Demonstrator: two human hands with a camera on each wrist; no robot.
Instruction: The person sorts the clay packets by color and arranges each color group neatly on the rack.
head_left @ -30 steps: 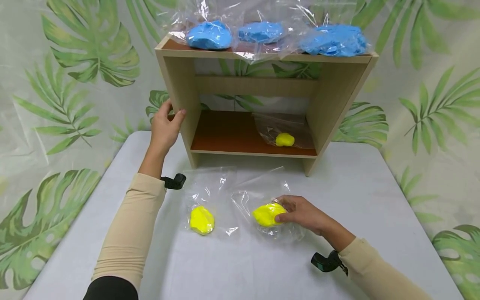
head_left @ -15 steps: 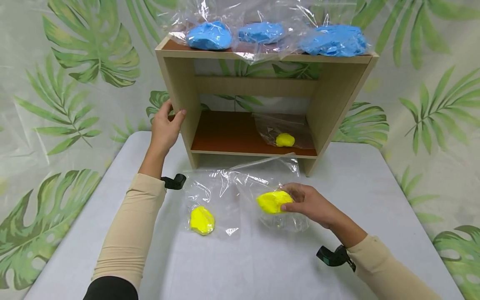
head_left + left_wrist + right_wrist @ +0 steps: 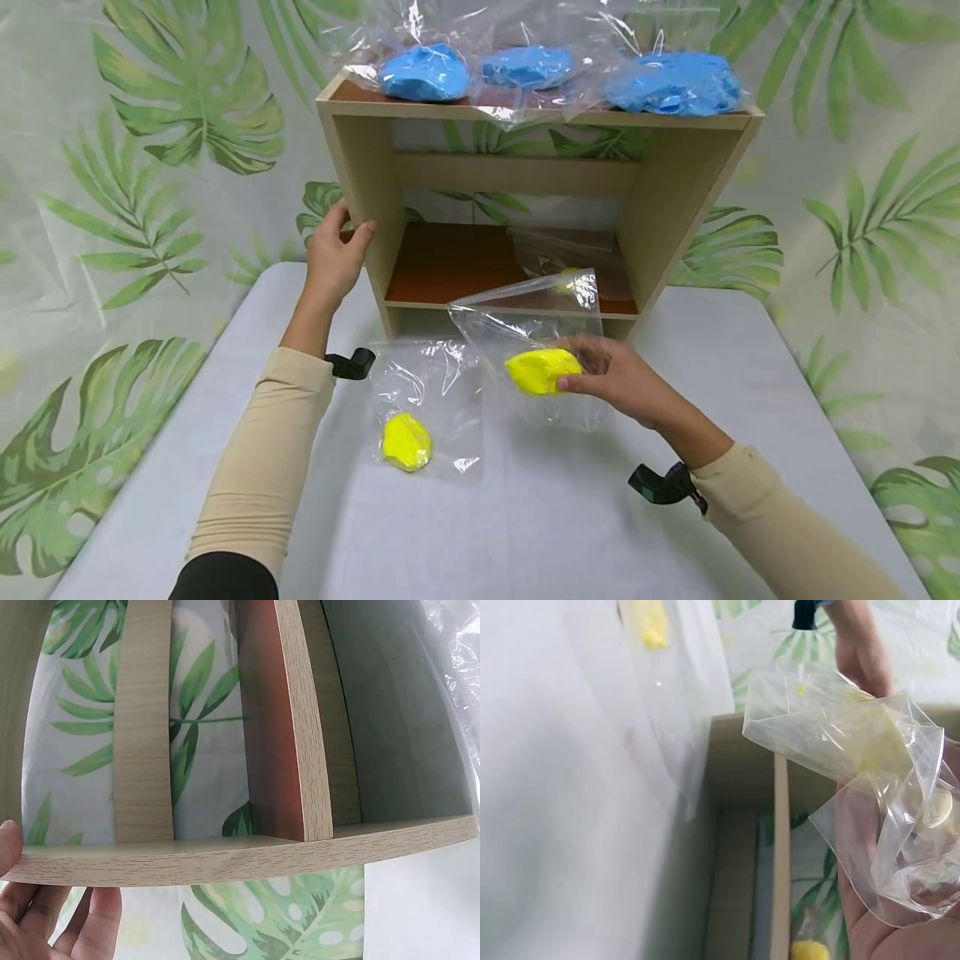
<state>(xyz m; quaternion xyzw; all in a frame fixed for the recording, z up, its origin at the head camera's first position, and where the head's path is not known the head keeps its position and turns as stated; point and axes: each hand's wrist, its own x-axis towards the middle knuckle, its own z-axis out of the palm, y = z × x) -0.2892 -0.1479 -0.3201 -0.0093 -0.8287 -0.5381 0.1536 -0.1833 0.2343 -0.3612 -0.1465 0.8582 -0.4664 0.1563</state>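
In the head view my right hand (image 3: 618, 379) pinches a lump of yellow clay (image 3: 542, 371) through its clear plastic bag (image 3: 517, 312), held above the table in front of a wooden shelf (image 3: 360, 179). The bag's loose top stands up and overlaps the lower board. My left hand (image 3: 335, 254) holds the shelf's left side panel, thumb on one face and fingers on the other, as the left wrist view shows on the panel (image 3: 202, 864). A second bagged yellow lump (image 3: 407, 442) lies on the table to the left of the right hand.
On the lower board a third bagged yellow lump (image 3: 570, 279) is mostly hidden behind the raised bag. Along the shelf top sit blue lumps (image 3: 425, 73) in clear bags, some overhanging the front edge. White cloth (image 3: 525, 533) covers the table; a leaf-print sheet (image 3: 862, 208) hangs behind.
My right hand has lifted the bagged yellow lump off the table and carried it up towards the shelf. The bag's top has unfolded upward. My left hand has stayed on the panel.
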